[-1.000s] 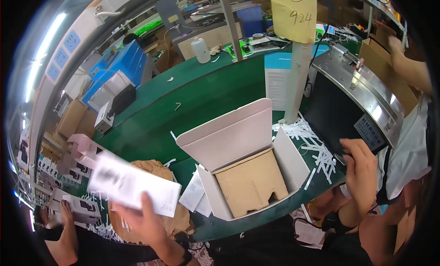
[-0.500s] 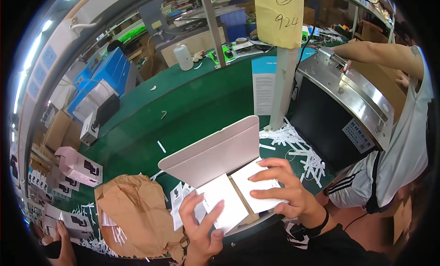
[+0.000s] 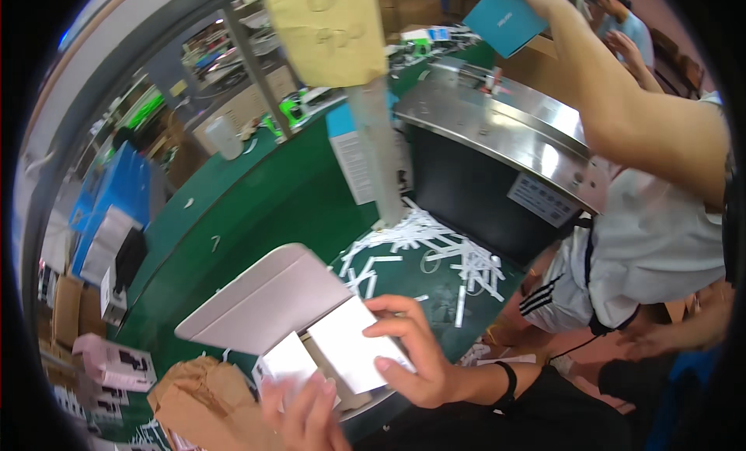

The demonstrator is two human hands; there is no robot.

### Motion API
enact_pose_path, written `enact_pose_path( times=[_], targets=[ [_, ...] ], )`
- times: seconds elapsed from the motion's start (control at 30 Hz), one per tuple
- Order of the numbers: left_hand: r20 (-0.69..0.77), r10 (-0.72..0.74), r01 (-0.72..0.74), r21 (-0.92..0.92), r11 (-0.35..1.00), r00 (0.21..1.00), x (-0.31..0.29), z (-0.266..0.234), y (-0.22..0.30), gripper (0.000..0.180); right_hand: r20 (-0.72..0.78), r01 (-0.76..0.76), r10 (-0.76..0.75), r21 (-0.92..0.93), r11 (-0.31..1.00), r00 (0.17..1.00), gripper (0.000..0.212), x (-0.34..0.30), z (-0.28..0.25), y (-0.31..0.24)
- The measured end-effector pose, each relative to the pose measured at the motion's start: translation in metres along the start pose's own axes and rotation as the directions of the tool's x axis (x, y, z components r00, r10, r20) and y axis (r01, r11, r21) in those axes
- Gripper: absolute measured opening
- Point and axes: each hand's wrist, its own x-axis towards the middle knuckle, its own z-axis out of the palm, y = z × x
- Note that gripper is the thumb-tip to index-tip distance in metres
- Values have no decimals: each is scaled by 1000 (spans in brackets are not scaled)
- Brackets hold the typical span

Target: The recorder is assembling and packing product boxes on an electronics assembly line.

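An open pale carton with its lid raised stands at the front edge of the green bench. Two plain white boxes lie inside it side by side, with a strip of brown cardboard between them. My right hand grips the right white box, its fingers and thumb curled over the right side. Over the near end of the left white box is my left hand, slightly blurred. Its fingers are stretched out and apart; whether they touch that box I cannot tell.
Crumpled brown paper lies left of the carton, near printed boxes. White paper strips litter the bench around a post. At right, another person's arm holds a blue box above a steel-topped machine.
My view has swung right, so the carton appears farther left. My left hand has drawn back toward the near edge of the left white box. The co-worker's arm has risen with a blue box.
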Motion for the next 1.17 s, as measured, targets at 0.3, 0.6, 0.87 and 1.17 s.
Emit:
enact_pose_path(
  times=[0.3, 0.6, 0.87, 1.17],
  targets=[
    [-23, -97, 99, 331, 938, 995, 12, 18, 40, 33, -84, -293, 293, 14, 956, 952, 34, -8, -65, 78],
    [73, -52, 33, 241, 970, 996, 22, 7, 46, 29, 358, 114, 312, -798, 592, 880, 34, -17, -49, 123],
    [50, -39, 27, 222, 975, 998, 1, 2, 58, 32, 248, 51, 187, -719, 693, 951, 38, -16, -65, 114],
    [-240, -37, 122, 350, 929, 970, -58, 41, 56, 29, 270, -29, 551, -881, 472, 789, 42, 11, -69, 128]
  ],
)
